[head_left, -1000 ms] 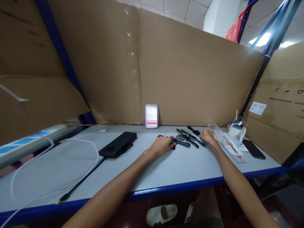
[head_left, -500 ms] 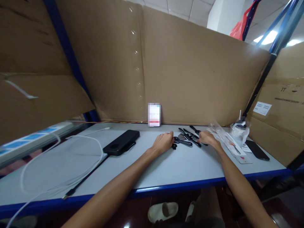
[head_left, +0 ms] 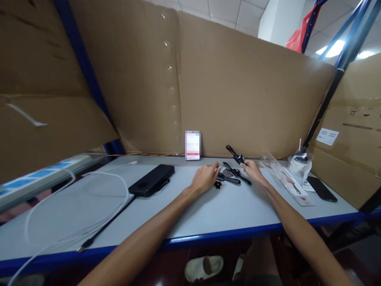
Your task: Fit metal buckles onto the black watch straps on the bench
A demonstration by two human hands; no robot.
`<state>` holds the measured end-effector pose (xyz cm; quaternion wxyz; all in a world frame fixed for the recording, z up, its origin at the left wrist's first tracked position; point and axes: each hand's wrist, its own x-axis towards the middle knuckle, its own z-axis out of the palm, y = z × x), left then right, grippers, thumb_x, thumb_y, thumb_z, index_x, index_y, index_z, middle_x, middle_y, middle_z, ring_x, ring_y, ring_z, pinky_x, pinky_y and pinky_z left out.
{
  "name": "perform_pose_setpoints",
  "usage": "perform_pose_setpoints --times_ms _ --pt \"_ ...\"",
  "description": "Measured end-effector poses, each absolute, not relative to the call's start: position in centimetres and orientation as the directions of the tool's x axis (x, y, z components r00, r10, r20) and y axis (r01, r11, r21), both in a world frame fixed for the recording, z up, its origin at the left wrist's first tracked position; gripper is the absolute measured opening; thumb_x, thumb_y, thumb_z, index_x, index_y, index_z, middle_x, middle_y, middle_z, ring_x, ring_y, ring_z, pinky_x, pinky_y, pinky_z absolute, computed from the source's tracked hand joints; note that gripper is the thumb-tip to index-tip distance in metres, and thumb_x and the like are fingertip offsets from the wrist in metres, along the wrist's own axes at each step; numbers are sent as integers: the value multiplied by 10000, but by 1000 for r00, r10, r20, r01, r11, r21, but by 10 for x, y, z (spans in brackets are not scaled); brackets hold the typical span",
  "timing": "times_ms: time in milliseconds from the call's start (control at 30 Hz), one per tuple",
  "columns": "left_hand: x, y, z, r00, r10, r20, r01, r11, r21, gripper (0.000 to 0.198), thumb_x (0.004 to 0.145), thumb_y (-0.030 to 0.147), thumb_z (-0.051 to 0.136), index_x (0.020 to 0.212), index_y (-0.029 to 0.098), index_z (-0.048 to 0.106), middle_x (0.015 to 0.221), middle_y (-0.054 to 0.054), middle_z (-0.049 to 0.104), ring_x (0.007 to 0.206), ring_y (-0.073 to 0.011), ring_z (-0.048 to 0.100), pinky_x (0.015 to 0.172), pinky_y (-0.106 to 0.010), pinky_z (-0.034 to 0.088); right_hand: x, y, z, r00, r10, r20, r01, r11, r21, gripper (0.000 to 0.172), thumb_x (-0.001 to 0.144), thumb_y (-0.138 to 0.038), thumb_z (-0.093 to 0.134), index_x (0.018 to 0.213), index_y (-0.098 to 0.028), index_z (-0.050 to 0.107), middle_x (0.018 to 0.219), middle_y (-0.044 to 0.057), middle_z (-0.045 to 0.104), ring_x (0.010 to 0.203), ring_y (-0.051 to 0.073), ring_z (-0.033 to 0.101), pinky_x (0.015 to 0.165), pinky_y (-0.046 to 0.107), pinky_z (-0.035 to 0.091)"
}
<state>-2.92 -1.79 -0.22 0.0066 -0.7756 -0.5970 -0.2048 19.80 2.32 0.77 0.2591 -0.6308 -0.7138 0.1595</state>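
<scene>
My right hand (head_left: pixel 253 171) is closed on one end of a black spokeshave (head_left: pixel 238 158), which is raised and tilted above the table. The far handle of that spokeshave points up and left toward the cardboard. My left hand (head_left: pixel 204 177) lies low over the table with its fingers parted, beside another spokeshave (head_left: pixel 230 180); the left end of this one is hidden by the hand. Between the hands, a further spokeshave (head_left: pixel 238 173) lies slantwise next to a flat greyish metal piece (head_left: pixel 227 173). A small black part (head_left: pixel 218 185) sits just below my left fingers.
A black power bank (head_left: pixel 153 179) with cables lies left, near a white power strip (head_left: pixel 38 174). A phone-like screen (head_left: pixel 193 146) leans on the cardboard wall (head_left: pixel 238 87). Right are plastic-wrapped packages (head_left: pixel 290 184), a wrapped cup (head_left: pixel 299 163) and a dark phone (head_left: pixel 322 188).
My right hand has lifted a spokeshave off the group and moved it up and slightly left. The fingers of my left hand have spread a little; that hand has stayed nearly in place.
</scene>
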Motion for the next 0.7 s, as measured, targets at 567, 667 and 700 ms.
perform_pose_setpoints --times_ms 567,667,700 --pt "-24 -23 3 266 929 259 952 -295 81 473 1062 423 218 1198 178 599 1003 -162 745 938 -281 709 801 -343 446 129 -13 -44 -213 916 341 575 400 -714 135 918 -267 478 806 -215 535 751 35 625 791 219 597 716 298 446" --pt "-23 -21 -1 233 932 277 947 -282 153 488 1062 417 226 1123 181 649 982 -153 749 929 -275 709 787 -334 448 129 -12 -45 -238 898 369 621 433 -653 113 924 -232 491 906 -195 596 903 80 688 885 241 634 799 324 462" --pt "-22 -20 -2 217 933 286 940 -279 196 491 1061 413 234 1085 182 667 981 -149 752 931 -271 707 780 -329 447 129 -12 -46 -245 893 378 631 442 -637 118 925 -220 496 937 -192 610 940 88 698 910 243 641 815 325 462"
